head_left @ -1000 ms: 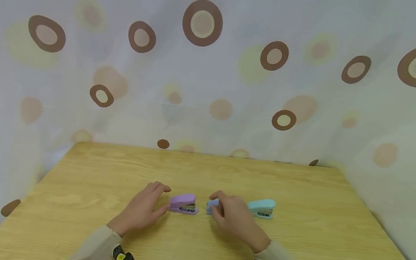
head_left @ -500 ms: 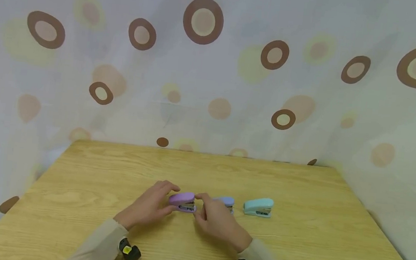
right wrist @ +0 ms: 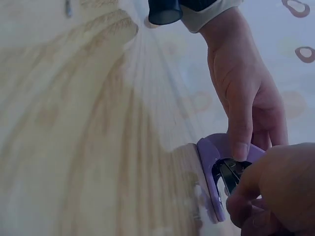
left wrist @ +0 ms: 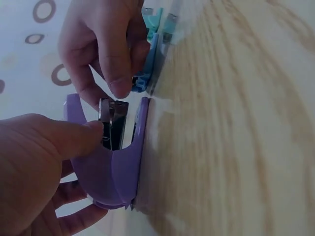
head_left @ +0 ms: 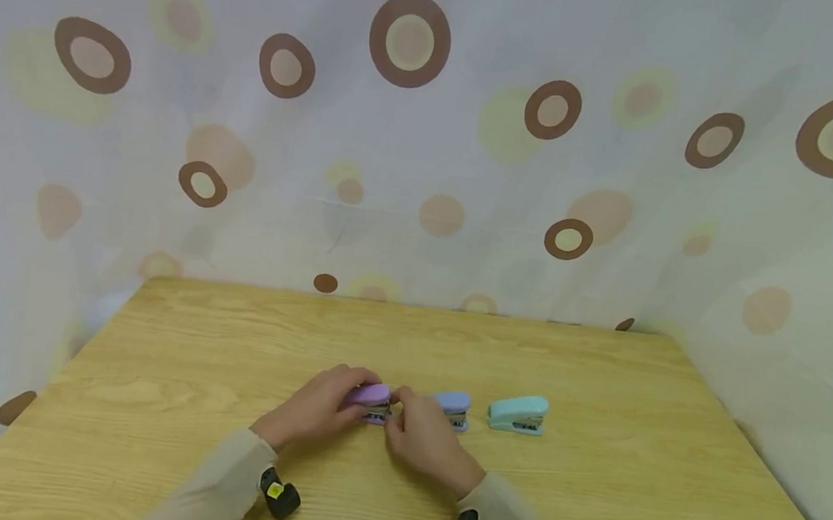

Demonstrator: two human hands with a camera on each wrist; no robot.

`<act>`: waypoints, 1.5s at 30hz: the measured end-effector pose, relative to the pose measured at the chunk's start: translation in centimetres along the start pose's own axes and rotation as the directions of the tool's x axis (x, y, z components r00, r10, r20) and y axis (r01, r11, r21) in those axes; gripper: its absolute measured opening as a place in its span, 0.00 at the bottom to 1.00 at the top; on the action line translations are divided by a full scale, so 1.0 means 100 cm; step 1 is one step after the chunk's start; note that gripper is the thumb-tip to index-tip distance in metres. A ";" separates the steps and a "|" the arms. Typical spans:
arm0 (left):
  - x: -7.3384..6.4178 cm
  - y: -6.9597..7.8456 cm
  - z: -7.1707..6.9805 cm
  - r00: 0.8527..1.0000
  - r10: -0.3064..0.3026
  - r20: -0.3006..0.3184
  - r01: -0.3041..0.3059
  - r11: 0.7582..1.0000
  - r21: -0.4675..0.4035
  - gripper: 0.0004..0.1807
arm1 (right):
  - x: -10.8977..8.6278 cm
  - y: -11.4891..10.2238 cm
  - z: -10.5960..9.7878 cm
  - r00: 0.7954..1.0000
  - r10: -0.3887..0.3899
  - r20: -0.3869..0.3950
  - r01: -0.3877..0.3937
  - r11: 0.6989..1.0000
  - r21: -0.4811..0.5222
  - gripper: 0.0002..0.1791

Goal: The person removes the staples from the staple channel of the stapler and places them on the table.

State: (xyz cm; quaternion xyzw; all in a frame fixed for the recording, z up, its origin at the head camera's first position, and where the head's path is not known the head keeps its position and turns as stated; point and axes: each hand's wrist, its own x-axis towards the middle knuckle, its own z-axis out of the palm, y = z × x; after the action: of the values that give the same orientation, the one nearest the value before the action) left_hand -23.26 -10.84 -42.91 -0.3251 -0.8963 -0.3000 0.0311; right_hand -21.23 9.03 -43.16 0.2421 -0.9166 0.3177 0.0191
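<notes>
A purple stapler [head_left: 371,393] stands on the table, its front end facing right. My left hand [head_left: 321,408] grips it from the left, with the thumb along the near side by the metal magazine and the other fingers behind the body [left wrist: 108,172]. My right hand [head_left: 428,439] is at the stapler's front end, thumb and forefinger bent in a pinch there; its own fingers partly hide that contact in the right wrist view. Just behind the right hand is a blue stapler [head_left: 454,401], its left part covered by that hand.
To the right of the blue stapler stands a mint-green stapler [head_left: 517,412], in line with the others. The wooden table [head_left: 408,343] reaches back to a pale curtain [head_left: 428,144] with brown rings. Each wrist wears a small black camera [head_left: 279,495].
My right hand has moved left from the blue stapler to the purple stapler's front end, uncovering the mint-green one. My left hand has moved right and taken hold of the purple stapler.
</notes>
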 end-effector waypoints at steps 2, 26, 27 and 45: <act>0.000 0.000 0.003 1.000 0.000 -0.010 0.001 1.000 0.026 0.16 | 0.000 0.001 0.002 1.000 0.006 -0.005 -0.006 1.000 -0.015 0.12; -0.006 -0.015 -0.007 0.998 -0.067 0.000 0.063 0.950 -0.307 0.12 | -0.001 -0.001 0.009 0.997 0.038 -0.064 -0.050 0.981 -0.187 0.08; -0.007 -0.017 -0.008 0.998 -0.069 0.012 0.069 0.941 -0.331 0.12 | -0.001 -0.001 0.009 0.997 0.039 -0.063 -0.050 0.981 -0.186 0.08; -0.018 -0.044 -0.037 0.994 -0.108 -0.012 0.101 0.956 -0.276 0.18 | -0.002 -0.001 0.012 0.999 0.007 -0.042 -0.018 0.964 -0.264 0.09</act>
State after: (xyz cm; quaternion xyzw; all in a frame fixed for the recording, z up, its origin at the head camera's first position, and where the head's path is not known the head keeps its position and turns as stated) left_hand -24.98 -16.61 -42.63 -0.2746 -0.8614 -0.4270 -0.0182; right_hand -20.87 8.38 -44.08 0.2252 -0.9516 0.1978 0.0678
